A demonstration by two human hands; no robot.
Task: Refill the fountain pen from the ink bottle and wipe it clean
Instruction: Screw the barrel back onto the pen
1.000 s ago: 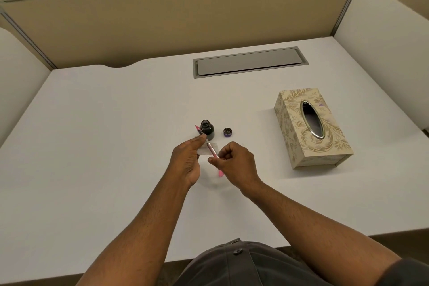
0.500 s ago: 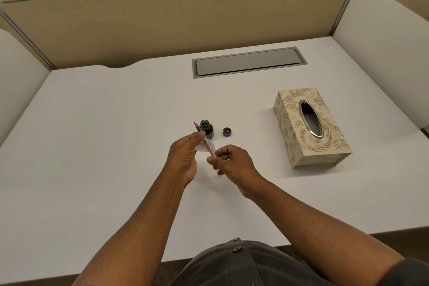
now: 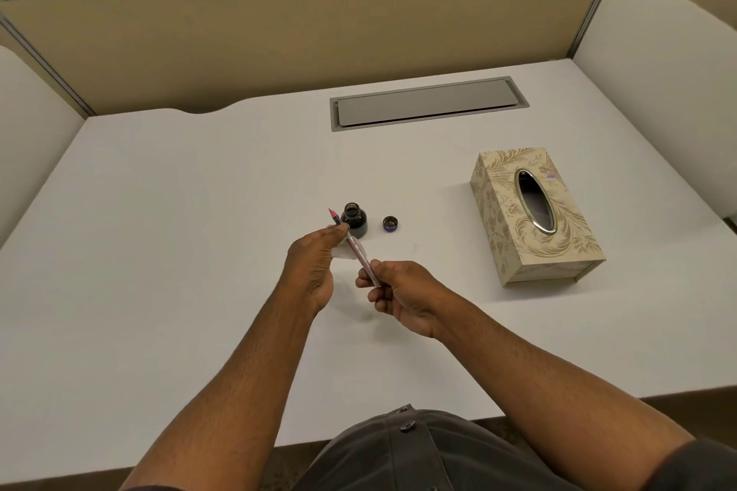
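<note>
Both hands pinch the fountain pen (image 3: 357,248), the left hand (image 3: 315,265) through a tissue (image 3: 343,251); a careless wipe could topple the open ink bottle (image 3: 354,219) just beside.

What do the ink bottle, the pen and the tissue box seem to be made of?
Ink bottle: probably glass, glossy, dark with ink inside, mouth open.
Pen: likely plastic, a thin pink barrel that looks partly see-through; too small to be sure.
Tissue box: stiff board or covered card, beige with a matte gold leaf pattern; the oval opening has a shiny rim that looks like metal.
</note>
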